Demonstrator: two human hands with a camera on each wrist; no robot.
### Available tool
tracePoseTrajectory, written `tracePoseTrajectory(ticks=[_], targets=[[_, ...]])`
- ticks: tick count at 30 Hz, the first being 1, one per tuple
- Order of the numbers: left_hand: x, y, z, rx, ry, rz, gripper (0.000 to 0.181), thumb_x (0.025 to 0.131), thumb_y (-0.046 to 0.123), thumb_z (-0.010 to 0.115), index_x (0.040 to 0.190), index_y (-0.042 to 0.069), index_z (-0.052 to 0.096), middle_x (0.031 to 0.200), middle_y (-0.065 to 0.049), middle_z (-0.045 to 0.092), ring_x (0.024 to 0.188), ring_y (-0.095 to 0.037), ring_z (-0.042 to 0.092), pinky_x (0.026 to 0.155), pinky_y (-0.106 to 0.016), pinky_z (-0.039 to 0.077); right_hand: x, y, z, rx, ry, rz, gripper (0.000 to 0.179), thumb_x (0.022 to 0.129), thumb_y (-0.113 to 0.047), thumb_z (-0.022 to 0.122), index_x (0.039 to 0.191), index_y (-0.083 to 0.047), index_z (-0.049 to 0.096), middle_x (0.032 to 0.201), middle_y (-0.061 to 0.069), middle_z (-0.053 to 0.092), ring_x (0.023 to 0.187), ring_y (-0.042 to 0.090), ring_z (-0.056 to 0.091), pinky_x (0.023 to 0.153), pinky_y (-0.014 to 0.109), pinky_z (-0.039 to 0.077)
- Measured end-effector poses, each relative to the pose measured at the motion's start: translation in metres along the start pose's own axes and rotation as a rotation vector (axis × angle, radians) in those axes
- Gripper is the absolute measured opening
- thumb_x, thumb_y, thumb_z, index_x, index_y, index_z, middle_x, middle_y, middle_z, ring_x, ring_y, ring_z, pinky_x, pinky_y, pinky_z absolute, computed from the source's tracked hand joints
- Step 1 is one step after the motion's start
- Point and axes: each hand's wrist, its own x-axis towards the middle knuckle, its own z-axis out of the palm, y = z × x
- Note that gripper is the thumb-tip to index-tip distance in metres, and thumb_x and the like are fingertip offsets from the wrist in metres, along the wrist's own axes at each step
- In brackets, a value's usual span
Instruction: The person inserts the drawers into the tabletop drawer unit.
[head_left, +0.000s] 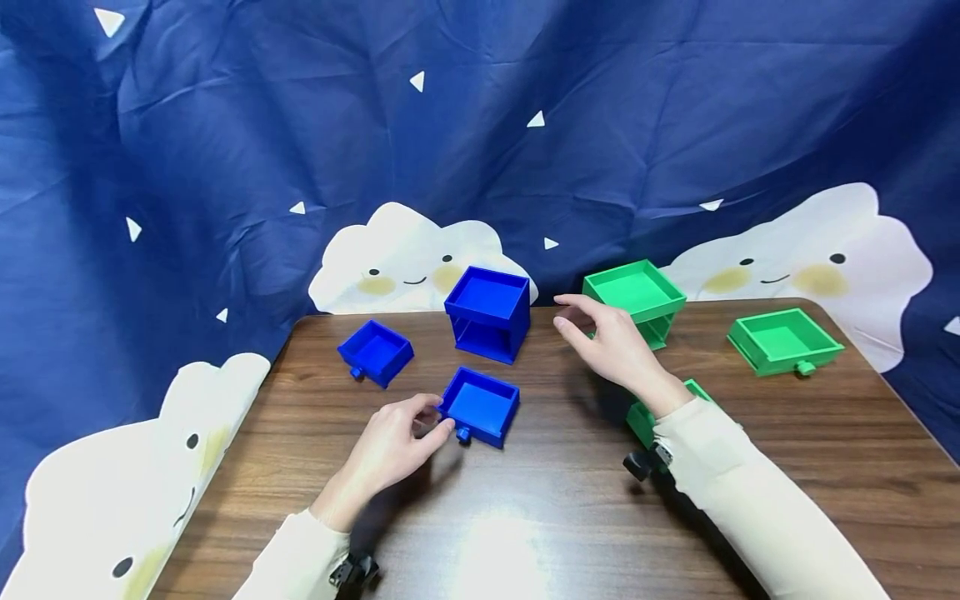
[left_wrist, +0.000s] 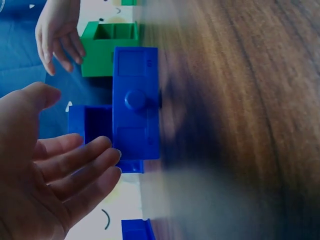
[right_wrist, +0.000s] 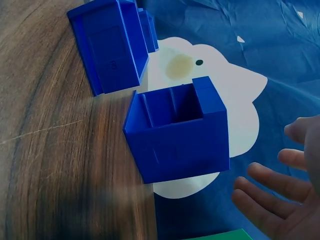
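Backdrop: dark blue cloth [head_left: 600, 83] with white triangles and smiling clouds, hanging behind the work.
Tabletop: brown wood-grain table [head_left: 585, 483], with every cabinet and drawer on it.
Right hand: right hand [head_left: 611, 342] hovers before the green cabinet, between it and the blue one; fingers spread and gripping nothing.
Left hand: left hand [head_left: 393, 437] is at the left side of the near blue drawer, fingers loose and thumb apart, not clasped round it; whether a fingertip touches, I cannot tell.
Green cabinet: green cabinet [head_left: 637, 292] stands upright at the far edge, its front partly hidden by the hand, so its inside cannot be fully judged.
Blue cabinet: blue cabinet [head_left: 487, 317] stands upright beside it, the opening below its top tray holding no drawer.
Green drawers: one green drawer [head_left: 787, 340] sits at the far right; another, the part-hidden green drawer [head_left: 641, 423], lies beneath the right forearm. Both are outside the cabinet.
Blue drawers: near blue drawer [head_left: 480, 404] sits in front of its cabinet, knob toward the person; left blue drawer [head_left: 377, 350] sits farther left.
Progress: seemingly early; both cabinets are standing, while all four drawers remain loose.
Knob: blue knob [head_left: 463, 436] just beside the left thumb, ungripped.
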Motion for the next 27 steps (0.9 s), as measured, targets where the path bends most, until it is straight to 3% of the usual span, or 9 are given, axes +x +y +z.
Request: tracePoseTrajectory(ticks=[7, 17, 27], targets=[[-0.003, -0.004, 0.003, -0.023, -0.05, -0.024, 0.034, 0.097, 0.033, 0.079, 0.122, 0.009, 0.077, 0.1, 0.0, 0.083, 0.087, -0.016, 0.078, 0.085, -0.041, 0.063, 0.011, 0.0, 0.012, 0.024, -0.014, 0.035, 0.04, 0.109, -0.025, 0.065, 0.144, -0.006, 0.066, 0.121, 0.018, 0.078, 0.109, 0.033, 0.076, 0.099, 0.052, 0.059], [-0.002, -0.01, 0.009, -0.072, -0.109, -0.023, 0.034, 0.097, 0.033, 0.079, 0.119, 0.007, 0.077, 0.089, 0.007, 0.078, 0.078, -0.003, 0.071, 0.075, -0.024, 0.058, 0.028, 0.004, 0.029, 0.039, -0.015, 0.062, 0.043, 0.108, -0.028, 0.066, 0.147, -0.01, 0.064, 0.12, 0.017, 0.077, 0.107, 0.033, 0.073, 0.098, 0.053, 0.057], [0.003, -0.008, 0.015, -0.026, -0.15, 0.009, 0.038, 0.096, 0.037, 0.079, 0.114, 0.004, 0.079, 0.077, 0.01, 0.072, 0.068, 0.001, 0.061, 0.066, -0.022, 0.052, 0.04, 0.008, 0.046, 0.038, -0.033, 0.077, 0.051, 0.109, -0.031, 0.065, 0.153, -0.008, 0.058, 0.119, 0.017, 0.077, 0.102, 0.032, 0.076, 0.095, 0.051, 0.058]])
